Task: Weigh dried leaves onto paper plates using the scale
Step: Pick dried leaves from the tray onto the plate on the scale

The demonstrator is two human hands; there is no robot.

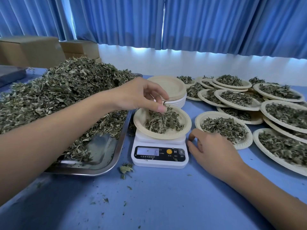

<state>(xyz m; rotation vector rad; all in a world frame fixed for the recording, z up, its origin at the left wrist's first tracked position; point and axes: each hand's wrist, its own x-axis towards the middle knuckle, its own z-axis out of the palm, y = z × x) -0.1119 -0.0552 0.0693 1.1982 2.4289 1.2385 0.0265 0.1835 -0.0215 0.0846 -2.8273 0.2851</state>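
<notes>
Smooth blue tabletop (pixel 166 205), round paper plate (pixel 187 124), crumbly dried leaves (pixel 163 122)

The widest free room is the near part of the counter (pixel 166 205), in front of the scale (pixel 160 154): bare surface with only leaf crumbs. On the left, the steel tray (pixel 120 146) and its tall heap of dried leaves (pixel 66 90) block the way, leaving a narrow strip beside the scale. The gap right of the scale is taken by the right hand (pixel 214 151), resting loosely curled beside the nearest filled plate (pixel 243 144). Overlapping filled plates (pixel 282 146) crowd the right side. A stack of empty plates (pixel 167 87) stands close behind the scale. The left hand (pixel 141 95) hangs over the plate on the scale (pixel 186 128), pinching leaves.
</notes>
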